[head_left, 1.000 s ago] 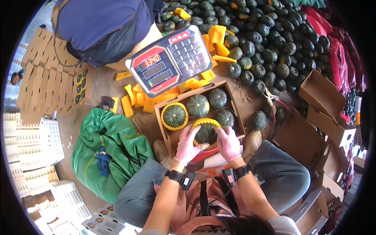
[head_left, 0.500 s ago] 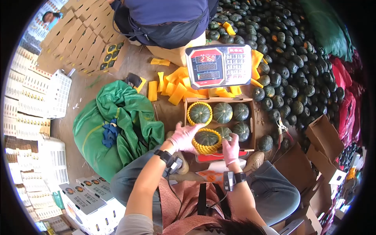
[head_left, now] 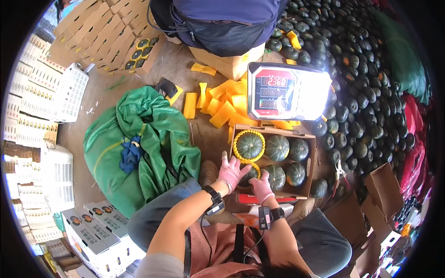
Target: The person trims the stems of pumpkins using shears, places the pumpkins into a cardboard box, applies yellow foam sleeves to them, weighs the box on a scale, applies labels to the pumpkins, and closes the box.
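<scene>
A green pumpkin (head_left: 251, 174) in a yellow foam net sits in the near-left corner of an open cardboard box (head_left: 312, 162), partly hidden by my hands. My left hand (head_left: 230, 173), in a pink glove, holds its left side, thumb towards the pumpkin. Also pink-gloved, my right hand (head_left: 262, 187) grips the right side with bent fingers. Behind it, another netted pumpkin (head_left: 249, 145) fills the far-left corner. Several bare pumpkins (head_left: 277, 148) occupy the middle and right of the box.
Behind the box stands a scale display (head_left: 273, 92) with red digits. Yellow foam nets (head_left: 224, 113) lie beyond, near a seated person (head_left: 227, 23). A green sack (head_left: 143, 148) is at left, a pumpkin heap (head_left: 357, 92) at right. Red-handled clippers (head_left: 338, 178) lie beside the box.
Both hands have lowered the netted pumpkin from above the box into its near-left corner. The camera view has shifted, and the red digits on the scale have changed.
</scene>
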Demonstrator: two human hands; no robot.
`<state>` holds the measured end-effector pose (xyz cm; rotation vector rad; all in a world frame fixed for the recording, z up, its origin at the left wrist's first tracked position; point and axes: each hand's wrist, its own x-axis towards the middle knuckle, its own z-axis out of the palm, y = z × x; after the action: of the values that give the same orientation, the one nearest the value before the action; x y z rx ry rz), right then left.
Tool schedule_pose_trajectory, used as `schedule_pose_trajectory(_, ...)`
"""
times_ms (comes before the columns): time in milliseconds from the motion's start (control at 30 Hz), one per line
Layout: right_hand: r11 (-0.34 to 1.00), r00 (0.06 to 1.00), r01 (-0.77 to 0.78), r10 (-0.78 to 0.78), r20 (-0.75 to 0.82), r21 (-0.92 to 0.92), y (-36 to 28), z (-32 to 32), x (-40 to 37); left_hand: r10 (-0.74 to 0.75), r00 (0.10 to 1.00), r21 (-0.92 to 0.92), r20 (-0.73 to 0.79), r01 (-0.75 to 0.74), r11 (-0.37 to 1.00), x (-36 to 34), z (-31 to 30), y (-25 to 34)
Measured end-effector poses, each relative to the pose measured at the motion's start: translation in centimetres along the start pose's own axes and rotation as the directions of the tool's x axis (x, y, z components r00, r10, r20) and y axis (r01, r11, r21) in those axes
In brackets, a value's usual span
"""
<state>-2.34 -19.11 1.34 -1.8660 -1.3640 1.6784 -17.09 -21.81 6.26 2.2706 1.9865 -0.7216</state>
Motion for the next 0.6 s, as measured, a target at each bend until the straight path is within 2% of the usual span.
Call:
schedule_pose_trajectory(33,0.993,0.999,-0.012,0.016,0.033,-0.119,-2.6,-1.0,-1.0,0.017,1.000,-0.119,0.023,-0.014,0.993,0.5,0.0,-0.3)
schedule_pose_trajectory(100,0.845,0.976,0.156,-0.052,0.212,-0.512,-6.3,-3.8,-1.9,0.173,0.977,-0.513,0.123,-0.087,0.854,0.4,-5.9,-5.4)
schedule_pose_trajectory(133,0.801,0.954,0.298,-0.244,0.173,-0.519,-6.1,-5.0,-1.9,0.135,0.991,-0.736,0.002,-0.090,0.671,1.6,-4.8,-7.4)
schedule_pose_trajectory(167,0.840,0.952,0.300,-0.292,0.089,-0.453,-6.5,-6.4,-1.4,-0.101,0.948,-0.868,-0.302,-0.229,0.440,2.9,-2.7,-9.0)
schedule_pose_trajectory(200,0.908,0.941,0.299,-0.331,-0.065,-0.292,-8.1,-7.5,-2.2,-0.303,0.920,-0.942,-0.250,-0.159,0.294,3.7,-2.2,-10.7)
schedule_pose_trajectory(233,0.876,0.908,0.340,-0.400,-0.123,-0.341,-6.9,-9.0,-0.9,-0.351,0.915,-0.934,-0.197,-0.066,0.352,5.0,-1.1,-12.7)
schedule_pose_trajectory(267,0.818,0.822,0.411,-0.523,-0.225,-0.403,-6.8,-9.8,-0.5,-0.402,0.877,-0.872,-0.265,-0.040,0.488,6.2,0.5,-13.9)
schedule_pose_trajectory(300,0.808,0.811,0.392,-0.529,-0.249,-0.441,-5.5,-10.9,0.5,-0.440,0.851,-0.834,-0.287,0.005,0.552,7.9,3.6,-14.4)
schedule_pose_trajectory(367,0.668,0.793,0.415,-0.599,-0.114,-0.618,-5.6,-11.4,1.2,-0.494,0.848,-0.864,-0.194,0.091,0.495,10.9,7.7,-14.7)
schedule_pose_trajectory(433,0.648,0.860,0.451,-0.501,0.102,-0.614,-6.2,-10.8,1.6,-0.525,0.829,-0.889,-0.191,0.080,0.450,14.0,11.1,-14.3)
schedule_pose_trajectory(467,0.583,0.867,0.455,-0.464,0.184,-0.674,-6.4,-10.1,2.2,-0.575,0.785,-0.908,-0.228,0.042,0.418,15.9,12.2,-14.2)
schedule_pose_trajectory(500,0.519,0.871,0.463,-0.414,0.263,-0.719,-6.5,-9.0,2.9,-0.611,0.788,-0.988,-0.077,0.020,0.150,17.5,13.4,-14.6)
schedule_pose_trajectory(567,0.297,0.931,0.347,-0.221,0.290,-0.890,-7.9,-6.8,3.1,-0.595,0.793,-0.930,0.133,0.307,0.201,19.3,11.9,-14.4)
schedule_pose_trajectory(600,0.235,0.935,0.339,-0.189,0.299,-0.911,-7.5,-6.0,4.2,-0.643,0.765,-0.929,0.026,0.256,0.267,20.7,13.9,-14.1)
